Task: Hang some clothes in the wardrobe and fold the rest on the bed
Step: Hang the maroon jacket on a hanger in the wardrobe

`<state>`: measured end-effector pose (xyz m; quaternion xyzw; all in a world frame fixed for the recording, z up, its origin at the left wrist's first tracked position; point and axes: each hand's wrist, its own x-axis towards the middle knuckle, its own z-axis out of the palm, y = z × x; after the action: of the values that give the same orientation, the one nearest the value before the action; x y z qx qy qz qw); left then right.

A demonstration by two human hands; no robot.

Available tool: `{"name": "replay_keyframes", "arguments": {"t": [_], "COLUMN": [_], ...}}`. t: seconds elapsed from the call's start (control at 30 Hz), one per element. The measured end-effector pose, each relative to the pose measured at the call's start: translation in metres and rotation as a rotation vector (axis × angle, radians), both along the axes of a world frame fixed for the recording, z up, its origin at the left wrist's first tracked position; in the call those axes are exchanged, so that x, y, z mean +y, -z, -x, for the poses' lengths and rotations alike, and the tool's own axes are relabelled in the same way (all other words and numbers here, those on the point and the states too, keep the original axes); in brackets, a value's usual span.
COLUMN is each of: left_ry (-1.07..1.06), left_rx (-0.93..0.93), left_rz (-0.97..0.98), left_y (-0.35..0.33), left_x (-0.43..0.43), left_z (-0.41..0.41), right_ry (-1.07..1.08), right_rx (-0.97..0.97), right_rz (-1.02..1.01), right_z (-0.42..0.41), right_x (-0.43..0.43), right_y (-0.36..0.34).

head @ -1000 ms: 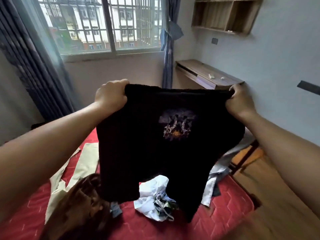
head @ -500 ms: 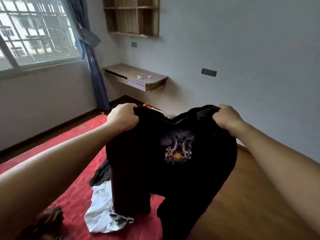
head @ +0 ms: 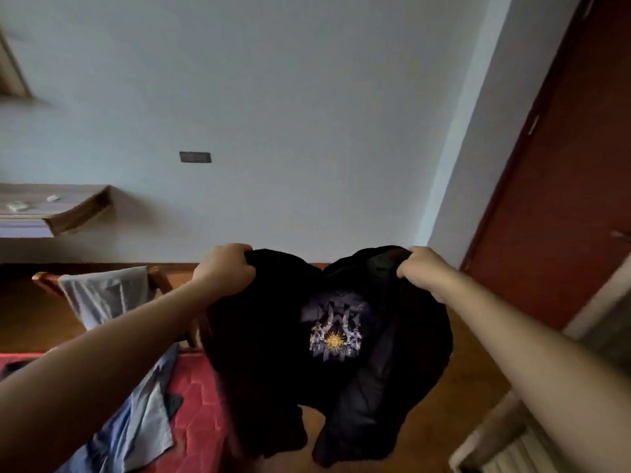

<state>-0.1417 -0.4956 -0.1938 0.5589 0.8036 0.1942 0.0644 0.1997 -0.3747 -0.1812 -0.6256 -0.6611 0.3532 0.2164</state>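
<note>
I hold a black T-shirt [head: 273, 353] with a pale print and a gold sun up in front of me, above the floor by the bed's corner. My left hand [head: 223, 269] grips its top left edge in a fist. My right hand [head: 425, 273] grips the top right edge the same way. The top edge sags between my hands and the shirt's lower parts hang loose. The red mattress [head: 198, 394] lies at the lower left. No wardrobe interior shows.
A pale blue garment [head: 112, 302] hangs over a wooden chair [head: 42, 278] and trails onto the mattress. A wall shelf [head: 68, 213] is at the left. A dark red door [head: 563, 165] stands at the right, wooden floor [head: 471, 380] below it, a light object [head: 505, 442] at the lower right.
The view has swung right, from the window and bed toward the wall and the red door. Both hands kept their grip and came closer together, so the shirt's top edge now sags.
</note>
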Motion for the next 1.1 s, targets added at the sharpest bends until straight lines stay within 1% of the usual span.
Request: {"name": "replay_keyframes", "arguments": {"t": [0.1, 0.2, 0.3, 0.4, 0.47, 0.57, 0.67, 0.77, 0.93, 1.03, 1.1], "left_ry": [0.171, 0.327, 0.509, 0.687, 0.809, 0.994, 1.111, 1.155, 1.223, 1.238, 1.246], "left_rx": [0.040, 0.040, 0.040, 0.020, -0.028, -0.115, -0.225, -0.403, -0.664, -0.835, -0.914], "left_rz": [0.041, 0.074, 0.118, 0.167, 0.179, 0.164, 0.144, 0.148, 0.180, 0.186, 0.192], "left_y": [0.007, 0.016, 0.024, 0.030, 0.031, 0.024, 0.008, -0.015, -0.067, -0.099, -0.120], "left_x": [0.053, 0.101, 0.143, 0.176, 0.191, 0.204, 0.209, 0.203, 0.184, 0.173, 0.171], "left_z": [-0.046, -0.092, -0.138, -0.186, -0.218, -0.268, -0.319, -0.372, -0.459, -0.508, -0.539], "right_ry": [0.150, 0.297, 0.428, 0.571, 0.665, 0.817, 1.012, 1.189, 1.406, 1.457, 1.456], "right_rx": [-0.022, -0.013, -0.071, -0.113, -0.154, -0.156, -0.171, -0.106, 0.006, 0.091, 0.153], "right_rz": [-0.010, -0.039, -0.064, -0.044, -0.036, -0.076, -0.097, -0.149, -0.299, -0.403, -0.470], "right_z": [-0.059, -0.113, -0.157, -0.196, -0.217, -0.244, -0.267, -0.289, -0.319, -0.339, -0.356], "right_x": [0.001, -0.002, -0.013, -0.031, -0.046, -0.071, -0.107, -0.141, -0.182, -0.189, -0.186], "right_y": [0.000, 0.003, 0.004, 0.004, 0.003, -0.003, -0.015, -0.033, -0.079, -0.109, -0.131]}}
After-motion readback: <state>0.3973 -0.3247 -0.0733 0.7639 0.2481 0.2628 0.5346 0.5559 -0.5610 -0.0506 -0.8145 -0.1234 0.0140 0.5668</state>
